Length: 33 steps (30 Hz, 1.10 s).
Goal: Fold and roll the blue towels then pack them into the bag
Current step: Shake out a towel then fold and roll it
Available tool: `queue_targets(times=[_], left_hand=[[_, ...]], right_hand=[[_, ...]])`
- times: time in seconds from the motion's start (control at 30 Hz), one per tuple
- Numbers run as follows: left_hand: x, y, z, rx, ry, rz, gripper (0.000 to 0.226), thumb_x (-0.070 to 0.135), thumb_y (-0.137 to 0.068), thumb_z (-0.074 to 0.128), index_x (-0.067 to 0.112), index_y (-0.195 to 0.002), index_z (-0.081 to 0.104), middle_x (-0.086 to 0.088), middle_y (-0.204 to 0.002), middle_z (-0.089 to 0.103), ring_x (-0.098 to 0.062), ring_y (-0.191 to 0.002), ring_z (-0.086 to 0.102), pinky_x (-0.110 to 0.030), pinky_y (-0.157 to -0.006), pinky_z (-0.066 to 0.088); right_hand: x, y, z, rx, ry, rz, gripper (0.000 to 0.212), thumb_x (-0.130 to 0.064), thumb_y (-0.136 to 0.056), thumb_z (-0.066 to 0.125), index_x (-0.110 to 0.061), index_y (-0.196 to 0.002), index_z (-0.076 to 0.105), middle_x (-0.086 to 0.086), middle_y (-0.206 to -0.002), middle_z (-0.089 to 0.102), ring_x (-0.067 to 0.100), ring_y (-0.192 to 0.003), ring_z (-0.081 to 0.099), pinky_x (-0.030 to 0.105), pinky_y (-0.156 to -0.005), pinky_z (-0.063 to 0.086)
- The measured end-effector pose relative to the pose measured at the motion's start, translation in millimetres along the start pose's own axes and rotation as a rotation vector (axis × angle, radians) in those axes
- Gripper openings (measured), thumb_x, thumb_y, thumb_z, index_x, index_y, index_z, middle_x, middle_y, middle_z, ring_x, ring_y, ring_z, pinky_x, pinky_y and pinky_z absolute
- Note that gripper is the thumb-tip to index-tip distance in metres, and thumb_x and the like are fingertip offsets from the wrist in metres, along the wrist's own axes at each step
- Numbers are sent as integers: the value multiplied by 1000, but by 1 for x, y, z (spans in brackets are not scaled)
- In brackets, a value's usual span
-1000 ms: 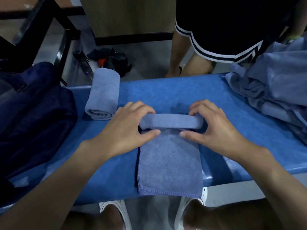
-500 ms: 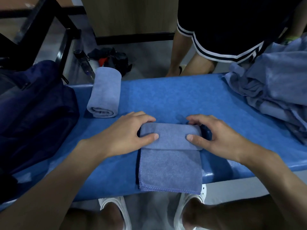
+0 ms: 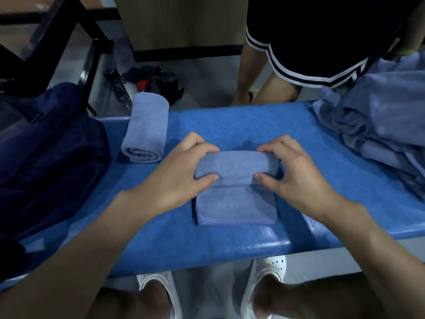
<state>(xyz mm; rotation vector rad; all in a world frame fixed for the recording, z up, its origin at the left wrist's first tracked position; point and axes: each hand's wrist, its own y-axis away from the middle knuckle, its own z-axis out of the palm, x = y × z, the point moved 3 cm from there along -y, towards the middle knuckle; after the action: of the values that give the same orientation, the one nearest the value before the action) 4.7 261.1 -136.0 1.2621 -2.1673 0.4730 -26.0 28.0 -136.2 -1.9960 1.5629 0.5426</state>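
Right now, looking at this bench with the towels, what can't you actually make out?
Bag: head view, cut off by the left edge and very dark; its opening is not visible.
Pile of towels: head view, cut off by the right edge; number cannot be told.
Half-rolled towel: head view, ends covered by the left hand and right hand.
Dark bundle on the floor: head view, too dark to identify.

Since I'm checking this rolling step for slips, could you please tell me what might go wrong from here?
1. The left hand and right hand grip the half-rolled towel only at its ends, so its middle may loosen or roll unevenly.
2. Its flat tail ends near the front edge of the bench; the finished roll could slip off.
3. The rolled towel lies at the far edge and might be nudged off.
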Motion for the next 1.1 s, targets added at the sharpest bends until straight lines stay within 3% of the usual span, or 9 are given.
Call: queue_targets(times=[0.17,0.3,0.4,0.5,0.57,0.63,0.8,0.93,1.1], left_hand=[[10,2,-1,10,-86,140,34,20,-83,73,26,-110,54,19,-124,40,-10,-110,51,-30,-94,43],[14,12,1,-154,13,98,34,28,-76,82,30,-94,53,24,-131,41,4,-120,45,-10,-98,32],[17,18,6,-204,132,78,24,34,-81,79,26,-84,56,20,-128,51,9,-126,43,-7,-97,30],[19,18,8,-191,166,108,19,31,-85,76,23,-84,59,12,-118,59,-1,-119,52,-17,-97,38],[17,17,8,-210,129,125,26,35,-83,78,31,-103,62,14,-119,58,-5,-118,53,-22,-99,40],[13,17,11,-273,67,105,52,49,-80,76,43,-127,55,23,-124,54,-2,-121,51,-25,-102,41],[8,18,15,-314,-32,75,62,68,-75,63,53,-133,47,29,-119,53,-2,-118,50,-34,-101,44],[7,16,-9,-49,-23,92,46,58,-87,50,30,-118,67,19,-116,60,-5,-114,53,-36,-100,43],[-27,11,-60,390,-285,27,40,30,-91,46,14,-121,67,-8,-136,55,-27,-129,48,-52,-108,38]], right_hand=[[-4,3,0,-48,4,-48,41,-31,-72,76,-31,-100,46,-10,-113,46,18,-110,49,46,-94,43],[-7,13,1,-160,-167,-8,39,-56,-64,72,-31,-81,47,-11,-107,56,15,-108,53,35,-92,43],[-9,19,1,-165,-294,-3,37,-54,-71,70,-23,-66,50,-10,-102,59,15,-104,58,29,-86,45],[-9,20,1,-194,-296,-18,25,-44,-75,74,-25,-83,59,-7,-105,58,16,-105,57,26,-87,44],[-8,22,-1,-282,-284,0,41,-36,-76,80,-29,-111,61,-11,-116,56,10,-113,54,17,-92,41],[-8,26,-2,-393,-289,55,57,-30,-76,82,-34,-126,55,-19,-122,54,3,-118,50,14,-95,40],[-12,29,2,-439,-235,67,58,-29,-73,84,-42,-123,57,-19,-119,57,4,-114,53,18,-92,44],[-14,28,6,-343,-215,87,56,-25,-72,85,-39,-119,59,-16,-113,59,6,-109,55,22,-91,44],[-21,23,12,-259,-242,128,52,-25,-72,85,-38,-115,60,-22,-114,58,-2,-109,54,17,-91,43]])
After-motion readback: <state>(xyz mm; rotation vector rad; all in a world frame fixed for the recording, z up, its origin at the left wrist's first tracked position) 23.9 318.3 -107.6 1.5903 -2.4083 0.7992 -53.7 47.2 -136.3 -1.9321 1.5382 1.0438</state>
